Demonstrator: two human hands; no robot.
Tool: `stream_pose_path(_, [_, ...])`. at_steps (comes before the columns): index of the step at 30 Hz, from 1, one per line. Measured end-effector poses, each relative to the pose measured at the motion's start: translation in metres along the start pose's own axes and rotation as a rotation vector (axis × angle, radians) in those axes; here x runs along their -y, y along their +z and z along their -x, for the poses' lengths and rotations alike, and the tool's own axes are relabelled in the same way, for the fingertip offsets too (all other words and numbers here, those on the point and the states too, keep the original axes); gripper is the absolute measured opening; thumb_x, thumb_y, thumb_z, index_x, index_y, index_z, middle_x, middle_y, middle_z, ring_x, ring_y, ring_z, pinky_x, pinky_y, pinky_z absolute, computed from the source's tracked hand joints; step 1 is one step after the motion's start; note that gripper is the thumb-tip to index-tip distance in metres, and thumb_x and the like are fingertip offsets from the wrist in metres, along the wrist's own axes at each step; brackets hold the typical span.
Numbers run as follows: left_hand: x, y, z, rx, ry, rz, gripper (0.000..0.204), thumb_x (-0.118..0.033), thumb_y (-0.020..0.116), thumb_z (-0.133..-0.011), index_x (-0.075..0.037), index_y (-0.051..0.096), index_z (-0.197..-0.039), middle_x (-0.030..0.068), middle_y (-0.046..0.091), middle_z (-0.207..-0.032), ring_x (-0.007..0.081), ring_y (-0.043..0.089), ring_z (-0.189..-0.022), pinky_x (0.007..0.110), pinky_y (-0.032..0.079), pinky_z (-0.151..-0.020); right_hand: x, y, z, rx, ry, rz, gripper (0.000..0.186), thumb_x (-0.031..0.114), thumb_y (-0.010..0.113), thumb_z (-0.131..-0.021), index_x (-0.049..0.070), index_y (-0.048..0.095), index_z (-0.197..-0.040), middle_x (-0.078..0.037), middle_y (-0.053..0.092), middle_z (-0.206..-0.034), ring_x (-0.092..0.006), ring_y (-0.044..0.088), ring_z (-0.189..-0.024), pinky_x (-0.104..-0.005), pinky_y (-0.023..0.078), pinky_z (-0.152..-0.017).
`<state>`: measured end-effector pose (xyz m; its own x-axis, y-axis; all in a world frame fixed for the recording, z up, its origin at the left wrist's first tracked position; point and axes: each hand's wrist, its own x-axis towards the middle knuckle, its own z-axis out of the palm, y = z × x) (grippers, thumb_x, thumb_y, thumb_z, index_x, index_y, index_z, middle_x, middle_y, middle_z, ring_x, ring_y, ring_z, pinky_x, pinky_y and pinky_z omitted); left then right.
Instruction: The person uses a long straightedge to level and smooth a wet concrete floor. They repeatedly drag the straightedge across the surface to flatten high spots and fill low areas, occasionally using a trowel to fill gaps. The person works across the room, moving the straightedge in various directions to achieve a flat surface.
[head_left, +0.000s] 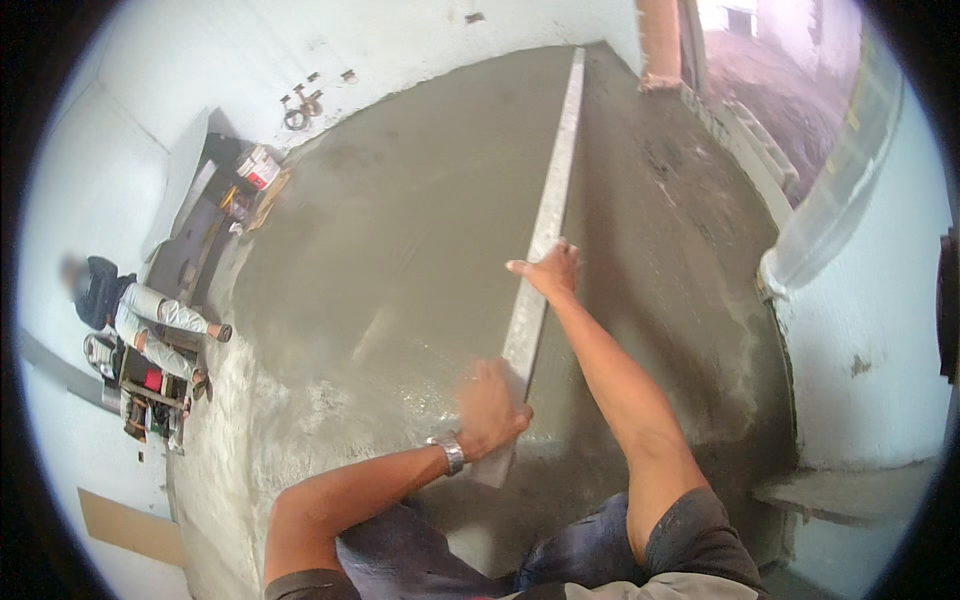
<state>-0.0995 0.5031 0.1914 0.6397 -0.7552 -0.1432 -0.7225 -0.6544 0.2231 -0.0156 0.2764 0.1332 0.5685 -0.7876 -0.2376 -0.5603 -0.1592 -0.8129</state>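
A long, pale straightedge (562, 165) lies on the grey wet screed (380, 240), running from near my knees toward the far wall. My right hand (548, 265) grips it around its middle, thumb out across the left side and fingers over the right edge. Lower down, my left hand (492, 405), blurred and with a metal watch (450, 450) on the wrist, holds the straightedge near its close end. The screed is smooth farther away and has rougher, shinier patches near me.
A co-worker (130, 310) sits at the left wall beside piled items (150, 390). A bucket (258, 168) and boards stand farther along. At the right are a doorway (760, 90) with a low block edge, a plastic-wrapped post (820, 220) and a ledge (850, 490).
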Motion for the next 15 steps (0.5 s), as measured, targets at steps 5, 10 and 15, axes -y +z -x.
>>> stream_pose_path(5, [0.036,-0.005,0.005,0.064,-0.008,0.108,0.074,-0.027,0.073,-0.071,0.01,0.037,-0.125,0.0253,0.046,-0.114,0.0399,0.058,-0.098,0.046,0.053,-0.076,0.011,0.031,-0.004,-0.032,0.019,-0.037,0.099,0.031,0.083,-0.066,-0.01,0.031,-0.139,-0.027,0.034,-0.144,-0.0427,0.035,-0.133,-0.0509,0.033,-0.112])
stream_pose_path(10, [0.114,-0.003,0.025,-0.111,0.105,0.232,0.072,-0.023,0.075,-0.069,0.004,0.036,-0.124,0.0244,0.048,-0.111,0.0423,0.06,-0.094,0.05,0.054,-0.072,0.027,0.091,0.01,-0.123,-0.071,-0.025,0.086,0.024,0.08,-0.064,-0.016,0.039,-0.127,-0.032,0.04,-0.134,-0.0462,0.04,-0.127,-0.0507,0.034,-0.109])
stream_pose_path(15, [0.236,-0.002,0.069,-0.137,0.119,0.223,0.081,-0.02,0.072,-0.072,0.009,0.03,-0.135,0.0217,0.045,-0.114,0.037,0.056,-0.102,0.045,0.053,-0.077,0.072,0.196,0.057,-0.183,-0.195,-0.004,0.086,0.022,0.079,-0.063,-0.018,0.037,-0.125,-0.035,0.041,-0.128,-0.0473,0.04,-0.123,-0.0503,0.033,-0.109])
